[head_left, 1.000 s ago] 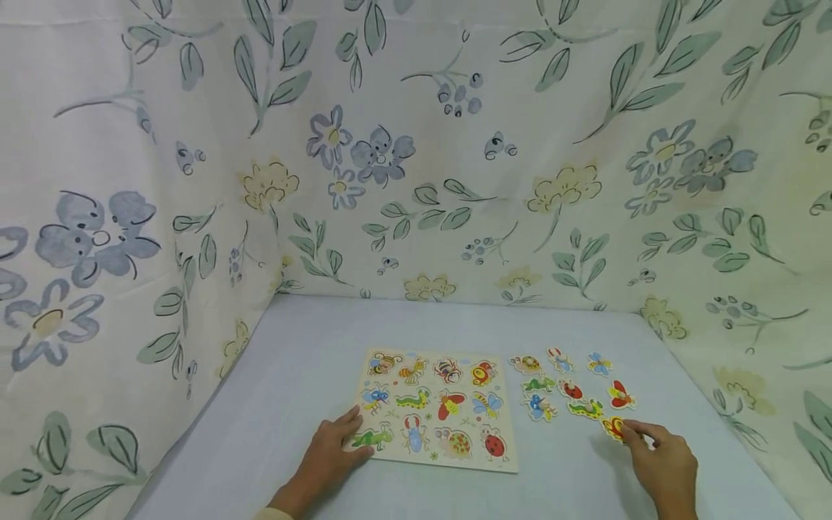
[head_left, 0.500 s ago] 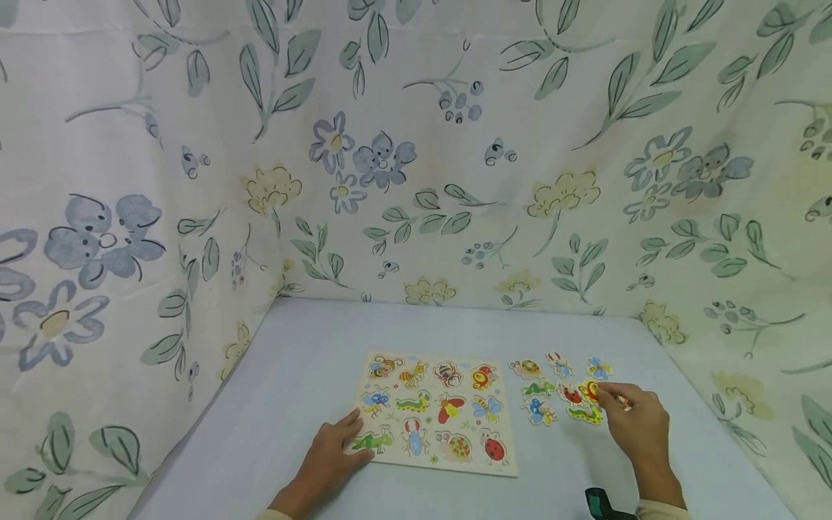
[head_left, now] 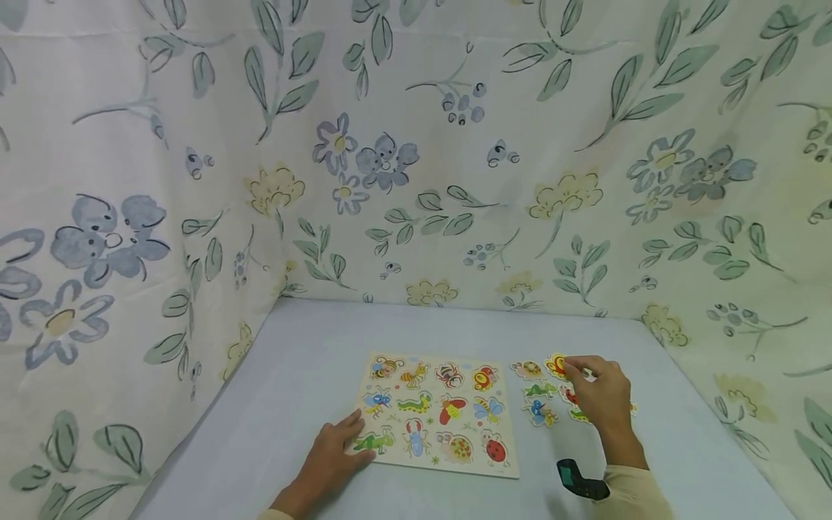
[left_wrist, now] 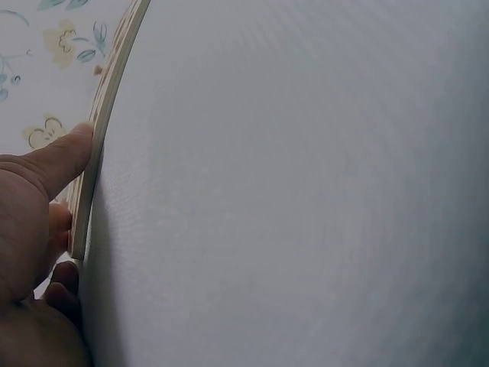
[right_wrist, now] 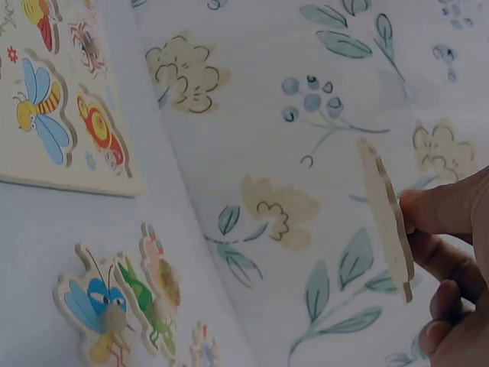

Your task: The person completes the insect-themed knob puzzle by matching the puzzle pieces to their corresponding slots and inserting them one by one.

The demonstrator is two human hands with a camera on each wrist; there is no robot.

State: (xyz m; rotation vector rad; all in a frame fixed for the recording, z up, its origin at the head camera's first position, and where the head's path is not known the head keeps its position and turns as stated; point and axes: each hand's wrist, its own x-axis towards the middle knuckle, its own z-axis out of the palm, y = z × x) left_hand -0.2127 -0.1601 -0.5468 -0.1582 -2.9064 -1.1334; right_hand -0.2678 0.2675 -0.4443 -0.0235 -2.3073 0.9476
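Red-and-yellow piece [head_left: 556, 365], pinched by the right hand [head_left: 601, 393], has been carried toward ten o'clock — nearer the board [head_left: 435, 413], gripped at eight o'clock by the left hand [head_left: 333, 451].

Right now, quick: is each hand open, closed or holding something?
Left hand: holding the puzzle board at its corner.
Right hand: pinching a red-and-yellow puzzle piece.

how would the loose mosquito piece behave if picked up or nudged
The mosquito piece is probably stiff, given its thick, wood-like edge. It should be light, being much smaller than the board. Lying flat on the table, it will likely slide rather than roll.
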